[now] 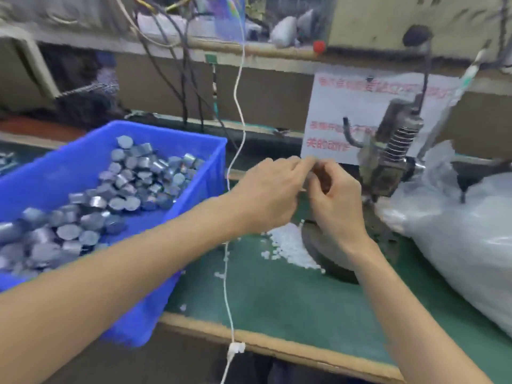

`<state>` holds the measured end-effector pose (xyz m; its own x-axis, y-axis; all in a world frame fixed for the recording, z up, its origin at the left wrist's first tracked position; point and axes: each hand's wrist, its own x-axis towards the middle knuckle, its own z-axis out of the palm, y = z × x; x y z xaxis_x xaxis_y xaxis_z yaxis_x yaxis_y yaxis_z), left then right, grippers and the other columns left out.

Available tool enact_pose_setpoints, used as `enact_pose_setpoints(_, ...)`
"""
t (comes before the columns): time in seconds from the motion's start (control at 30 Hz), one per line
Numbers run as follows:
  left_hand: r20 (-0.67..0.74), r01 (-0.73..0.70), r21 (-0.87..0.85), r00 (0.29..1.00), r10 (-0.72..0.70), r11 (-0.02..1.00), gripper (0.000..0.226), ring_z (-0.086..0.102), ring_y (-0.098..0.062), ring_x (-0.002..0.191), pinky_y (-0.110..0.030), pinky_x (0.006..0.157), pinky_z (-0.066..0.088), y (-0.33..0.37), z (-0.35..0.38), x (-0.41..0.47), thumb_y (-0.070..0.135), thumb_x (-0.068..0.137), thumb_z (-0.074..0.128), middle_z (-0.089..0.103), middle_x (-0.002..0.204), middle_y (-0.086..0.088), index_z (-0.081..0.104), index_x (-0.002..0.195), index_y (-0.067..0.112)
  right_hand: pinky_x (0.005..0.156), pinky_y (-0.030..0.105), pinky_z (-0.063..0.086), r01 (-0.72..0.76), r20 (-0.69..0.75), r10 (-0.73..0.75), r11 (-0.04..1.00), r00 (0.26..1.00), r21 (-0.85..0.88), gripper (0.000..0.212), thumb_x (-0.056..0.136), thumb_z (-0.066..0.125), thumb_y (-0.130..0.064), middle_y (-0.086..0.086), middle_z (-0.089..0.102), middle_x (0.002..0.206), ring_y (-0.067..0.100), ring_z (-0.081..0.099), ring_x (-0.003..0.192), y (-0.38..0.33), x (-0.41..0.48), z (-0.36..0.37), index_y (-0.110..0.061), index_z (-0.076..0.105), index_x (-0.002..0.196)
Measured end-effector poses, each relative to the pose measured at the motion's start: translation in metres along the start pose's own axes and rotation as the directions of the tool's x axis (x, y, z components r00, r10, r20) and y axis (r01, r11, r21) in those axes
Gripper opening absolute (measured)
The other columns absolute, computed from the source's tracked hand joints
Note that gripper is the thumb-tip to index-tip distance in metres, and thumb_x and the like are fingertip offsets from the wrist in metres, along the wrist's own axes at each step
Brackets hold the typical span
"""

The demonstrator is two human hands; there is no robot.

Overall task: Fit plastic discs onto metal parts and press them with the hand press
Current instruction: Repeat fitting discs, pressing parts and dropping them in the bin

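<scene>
Sitting left, the blue bin [69,162] holds metal parts [133,184]; the hand press [393,156] waits right. Left hand [268,192] and right hand [336,202] pinch a blurred small piece [311,178] above loose plastic discs [288,245]. Fitting, seemingly; next needs seating it squarely under the press.

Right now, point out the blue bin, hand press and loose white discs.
blue bin [74,162], head view, bare inner wall
hand press [400,142], head view, coiled spring
white discs [289,246], head view, middle of pile
</scene>
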<state>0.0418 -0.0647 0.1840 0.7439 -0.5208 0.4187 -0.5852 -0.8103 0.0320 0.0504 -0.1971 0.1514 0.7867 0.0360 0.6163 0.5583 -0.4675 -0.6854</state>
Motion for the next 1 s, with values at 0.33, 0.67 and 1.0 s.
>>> enact_pose_setpoints(0.33,0.083,0.364,-0.085,0.930,-0.358,0.927,0.036,0.056,-0.031,0.100,-0.045,0.081,0.043,-0.129,-0.041,-0.116,0.003,0.079,0.055,0.060,0.108,-0.011,0.045,0.114,0.005,0.058,0.020,0.027,0.268,0.415,-0.286,0.958,0.864,0.102,0.011,0.084,0.052,0.004,-0.013,0.046,0.060,0.011,0.036,0.057,-0.076,0.019,0.156,-0.003,0.060,0.085)
enact_pose_setpoints(0.67,0.895,0.501,0.136,0.308,-0.323,0.855,0.045,0.052,-0.014,0.089,-0.025,0.076,0.044,-0.155,-0.015,-0.164,0.031,0.076,0.075,0.057,0.096,0.008,0.059,0.116,0.021,0.049,0.027,0.021,0.545,0.887,-0.024,0.796,0.461,-0.262,0.029,0.085,0.047,-0.027,-0.005,0.045,0.060,0.025,0.044,0.065,-0.090,0.011,0.205,-0.018,0.041,0.057)
enact_pose_setpoints(1.0,0.877,0.507,0.103,0.359,-0.319,0.856,0.016,0.057,-0.001,0.059,-0.015,0.060,0.050,-0.142,-0.021,-0.161,0.022,0.083,0.062,0.060,0.078,0.003,0.066,0.096,0.013,0.056,0.031,0.035,0.340,0.737,-0.204,0.940,0.645,-0.038,0.020,0.090,0.047,-0.017,-0.002,0.050,0.059,0.023,0.046,0.063,-0.087,0.002,0.189,-0.007,0.058,0.077)
